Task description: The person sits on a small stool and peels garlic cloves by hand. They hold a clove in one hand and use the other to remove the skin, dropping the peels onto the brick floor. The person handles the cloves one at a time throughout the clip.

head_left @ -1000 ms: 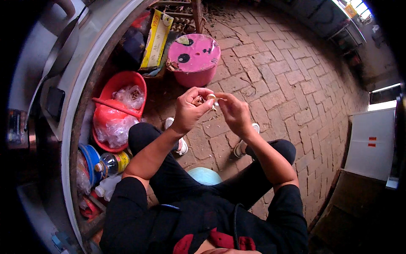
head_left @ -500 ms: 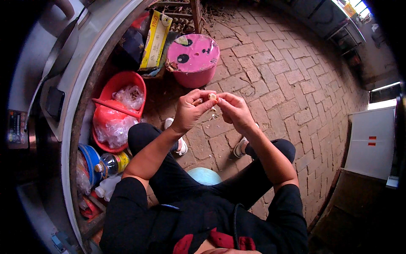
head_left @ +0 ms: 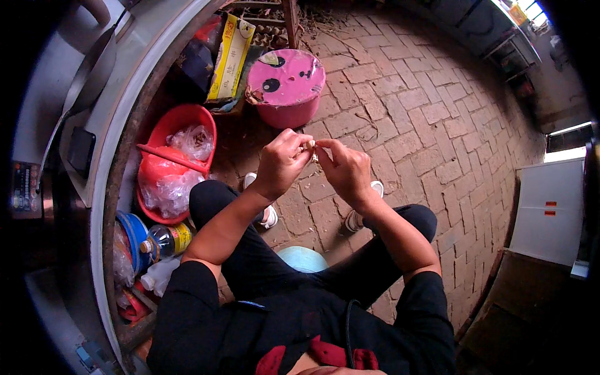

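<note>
Between my hands, over the brick floor, is a small whitish piece that looks like a garlic clove [head_left: 310,144]. My left hand [head_left: 282,161] pinches it between thumb and fingertips, with the other fingers curled in. My right hand [head_left: 347,170] is closed too, thumb and forefinger meeting at the clove's right side; its back hides part of the grip. Pale flakes like peel [head_left: 315,157] show just beneath the fingertips, and more bits are scattered on the bricks below.
Ahead stands a pink round stool-like tub [head_left: 287,87] with a cartoon face. To the left are a red basket [head_left: 211,125] of plastic bags, a yellow-labelled bottle [head_left: 164,242] and a counter edge [head_left: 103,206]. A yellow carton [head_left: 230,59] leans behind. White cabinet [head_left: 544,212] at right.
My right hand has rotated, its back now turned more upward and its fingers bent over the clove. The left hand has shifted slightly, and the clove sits deeper between the fingertips.
</note>
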The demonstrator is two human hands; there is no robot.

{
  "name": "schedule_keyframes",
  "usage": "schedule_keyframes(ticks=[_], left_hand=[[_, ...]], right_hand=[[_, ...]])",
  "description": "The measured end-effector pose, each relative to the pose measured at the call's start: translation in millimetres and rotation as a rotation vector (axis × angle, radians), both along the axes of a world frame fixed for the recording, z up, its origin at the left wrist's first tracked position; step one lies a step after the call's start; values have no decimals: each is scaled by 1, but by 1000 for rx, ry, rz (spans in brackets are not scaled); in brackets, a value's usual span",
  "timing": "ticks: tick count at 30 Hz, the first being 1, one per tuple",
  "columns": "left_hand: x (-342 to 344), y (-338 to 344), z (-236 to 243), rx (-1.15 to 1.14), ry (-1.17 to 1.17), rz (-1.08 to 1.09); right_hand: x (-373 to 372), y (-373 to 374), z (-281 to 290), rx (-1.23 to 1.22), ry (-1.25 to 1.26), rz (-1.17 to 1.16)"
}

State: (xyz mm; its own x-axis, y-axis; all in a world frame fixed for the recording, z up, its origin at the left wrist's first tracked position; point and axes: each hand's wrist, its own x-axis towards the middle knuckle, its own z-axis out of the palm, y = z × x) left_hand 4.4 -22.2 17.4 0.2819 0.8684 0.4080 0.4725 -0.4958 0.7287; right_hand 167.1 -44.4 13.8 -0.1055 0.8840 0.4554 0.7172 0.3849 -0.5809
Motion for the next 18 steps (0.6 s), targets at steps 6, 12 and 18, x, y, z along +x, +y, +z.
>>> schedule_keyframes(ticks=[6, 12, 18], left_hand=[[0, 0, -2, -3, 66, 8], [2, -2, -5, 27, 41, -30], [-3, 5, -5, -489, -358, -92]], right_hand=[[-3, -2, 2, 105, -117, -14], [-4, 2, -1, 29, -108, -46], [22, 16, 9, -235, 148, -73]])
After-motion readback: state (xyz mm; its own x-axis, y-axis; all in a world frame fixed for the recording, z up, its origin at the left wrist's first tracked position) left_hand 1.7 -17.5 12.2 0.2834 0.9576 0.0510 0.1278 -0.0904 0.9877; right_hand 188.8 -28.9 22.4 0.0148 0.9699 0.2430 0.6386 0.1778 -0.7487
